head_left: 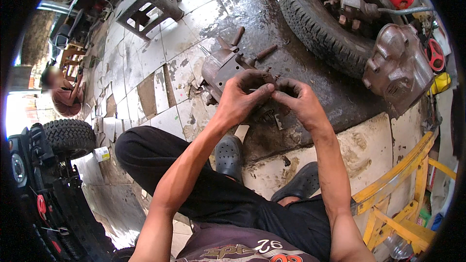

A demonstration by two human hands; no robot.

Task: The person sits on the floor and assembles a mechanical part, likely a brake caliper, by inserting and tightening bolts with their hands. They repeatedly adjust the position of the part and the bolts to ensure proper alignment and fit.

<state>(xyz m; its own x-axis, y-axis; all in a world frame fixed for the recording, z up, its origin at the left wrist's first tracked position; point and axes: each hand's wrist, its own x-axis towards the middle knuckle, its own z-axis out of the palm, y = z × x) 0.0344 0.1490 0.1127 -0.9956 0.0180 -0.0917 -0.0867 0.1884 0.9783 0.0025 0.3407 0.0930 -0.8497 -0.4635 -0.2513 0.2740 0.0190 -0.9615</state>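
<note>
My left hand [241, 98] and my right hand [300, 103], both with darkened fingers, meet over a greasy metal housing [224, 70]. Thumbs and fingertips are pinched together at one spot. A thin sliver of something shows by the left thumb, but it is too small to name. What the right fingertips hold is hidden. Beneath them the housing lies on the dark-stained floor, with rod-like parts sticking up from its far side and a flat face with holes turned toward me. Its near part is partly covered by my hands.
A large tyre [315, 34] lies beyond, with metal machinery in it. Right of it stands a brown cast casing [400, 65]. A yellow metal frame [393, 179] is at the near right, a grey stool [145, 7] far left. A vehicle's tyre [70, 138] and a seated person [67, 94] are left.
</note>
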